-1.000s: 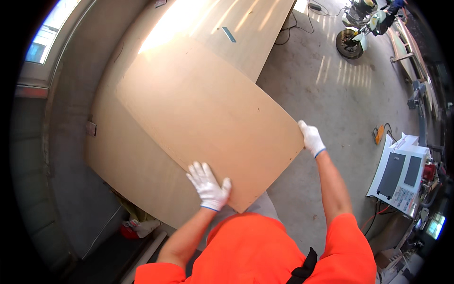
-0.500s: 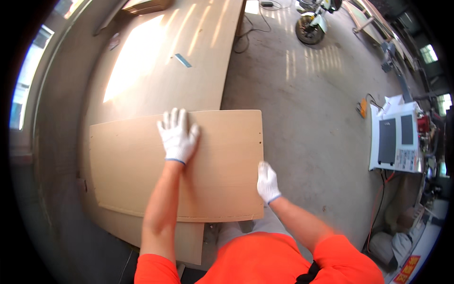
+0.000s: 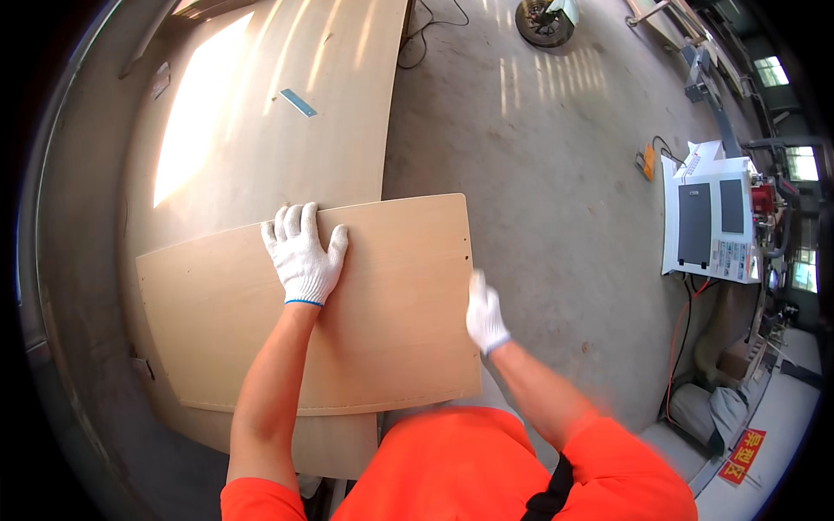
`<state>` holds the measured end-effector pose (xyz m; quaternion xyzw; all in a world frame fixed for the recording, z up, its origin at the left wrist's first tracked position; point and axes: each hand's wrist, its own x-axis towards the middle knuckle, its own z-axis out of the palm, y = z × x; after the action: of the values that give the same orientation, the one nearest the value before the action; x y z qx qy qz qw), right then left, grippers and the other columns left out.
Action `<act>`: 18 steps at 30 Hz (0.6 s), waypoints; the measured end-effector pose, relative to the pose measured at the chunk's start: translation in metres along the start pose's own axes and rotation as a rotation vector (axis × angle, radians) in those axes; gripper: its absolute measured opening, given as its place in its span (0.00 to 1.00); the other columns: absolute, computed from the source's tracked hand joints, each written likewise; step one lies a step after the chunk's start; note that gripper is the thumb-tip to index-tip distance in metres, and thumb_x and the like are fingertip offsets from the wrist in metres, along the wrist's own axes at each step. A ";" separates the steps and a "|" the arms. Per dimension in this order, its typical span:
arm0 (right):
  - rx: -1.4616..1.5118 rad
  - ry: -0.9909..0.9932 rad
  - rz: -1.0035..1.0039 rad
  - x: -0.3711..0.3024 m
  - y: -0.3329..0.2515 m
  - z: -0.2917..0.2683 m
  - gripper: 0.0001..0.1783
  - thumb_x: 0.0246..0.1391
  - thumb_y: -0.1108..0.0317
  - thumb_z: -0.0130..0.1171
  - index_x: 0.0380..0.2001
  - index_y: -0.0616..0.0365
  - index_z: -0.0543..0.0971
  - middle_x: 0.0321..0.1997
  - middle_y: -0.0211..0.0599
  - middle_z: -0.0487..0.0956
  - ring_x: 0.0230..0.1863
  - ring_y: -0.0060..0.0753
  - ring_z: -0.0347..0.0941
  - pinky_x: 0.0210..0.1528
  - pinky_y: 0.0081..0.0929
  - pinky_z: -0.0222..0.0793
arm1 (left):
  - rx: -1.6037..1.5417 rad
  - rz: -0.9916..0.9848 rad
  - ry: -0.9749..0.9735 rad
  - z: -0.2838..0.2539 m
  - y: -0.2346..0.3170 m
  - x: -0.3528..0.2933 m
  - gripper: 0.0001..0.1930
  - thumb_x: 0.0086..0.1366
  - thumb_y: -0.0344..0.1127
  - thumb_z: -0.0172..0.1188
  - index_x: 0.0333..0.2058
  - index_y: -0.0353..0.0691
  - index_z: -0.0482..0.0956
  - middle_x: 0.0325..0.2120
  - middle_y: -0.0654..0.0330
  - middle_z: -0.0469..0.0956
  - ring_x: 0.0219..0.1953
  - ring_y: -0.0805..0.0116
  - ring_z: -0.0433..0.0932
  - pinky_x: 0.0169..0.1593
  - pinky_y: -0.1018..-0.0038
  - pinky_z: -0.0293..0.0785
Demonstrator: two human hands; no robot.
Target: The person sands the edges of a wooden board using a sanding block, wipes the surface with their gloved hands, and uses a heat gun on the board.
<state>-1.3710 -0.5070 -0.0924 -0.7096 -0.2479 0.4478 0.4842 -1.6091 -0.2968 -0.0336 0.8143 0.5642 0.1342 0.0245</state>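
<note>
A wide, light wooden panel (image 3: pixel 391 286) lies across the front of the table, its right part jutting past the table's edge. Small dark holes dot its right end. My left hand (image 3: pixel 302 260), in a white knit glove with a blue cuff, rests flat on the panel near its far edge, fingers spread. At the panel's right edge is my right hand (image 3: pixel 485 314), gloved alike, its fingers pressed together along that edge. The fingertips are slightly blurred. Whatever those fingers may hold is hidden.
Beneath the panel is a long wooden tabletop (image 3: pixel 347 130), with a blue-grey flat strip (image 3: pixel 299 102) on it. A white machine cabinet (image 3: pixel 708 217) stands on the right, near an orange device (image 3: pixel 645 162) with a cable. A motorbike wheel (image 3: pixel 545 22) shows at the back.
My right hand has slid a little farther along the panel's right edge, away from me. The left hand stays flat on the panel. The whole view has shifted and turned slightly.
</note>
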 end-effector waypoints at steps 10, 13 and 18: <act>0.018 0.004 0.073 0.051 -0.047 0.010 0.37 0.76 0.40 0.36 0.35 0.68 0.75 0.29 0.34 0.73 0.35 0.30 0.66 0.41 0.37 0.67 | 0.023 0.036 0.037 0.006 -0.001 0.003 0.29 0.64 0.53 0.65 0.56 0.39 0.77 0.56 0.53 0.75 0.67 0.50 0.66 0.71 0.46 0.53; -0.157 -0.023 0.043 -0.107 0.037 -0.029 0.29 0.80 0.55 0.35 0.56 0.67 0.79 0.49 0.49 0.84 0.55 0.35 0.79 0.60 0.32 0.71 | 0.019 0.038 0.043 0.006 0.006 0.002 0.27 0.65 0.51 0.65 0.56 0.40 0.78 0.56 0.51 0.76 0.66 0.50 0.68 0.71 0.49 0.54; -0.058 -0.052 0.051 -0.011 -0.026 -0.009 0.35 0.78 0.44 0.37 0.36 0.68 0.77 0.30 0.43 0.81 0.34 0.36 0.69 0.43 0.39 0.70 | 0.045 0.062 0.062 0.012 -0.007 0.002 0.27 0.66 0.53 0.64 0.56 0.41 0.78 0.58 0.51 0.76 0.67 0.51 0.68 0.71 0.50 0.55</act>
<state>-1.3662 -0.5098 -0.0634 -0.7176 -0.2550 0.4707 0.4455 -1.6122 -0.2911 -0.0464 0.8271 0.5422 0.1472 -0.0153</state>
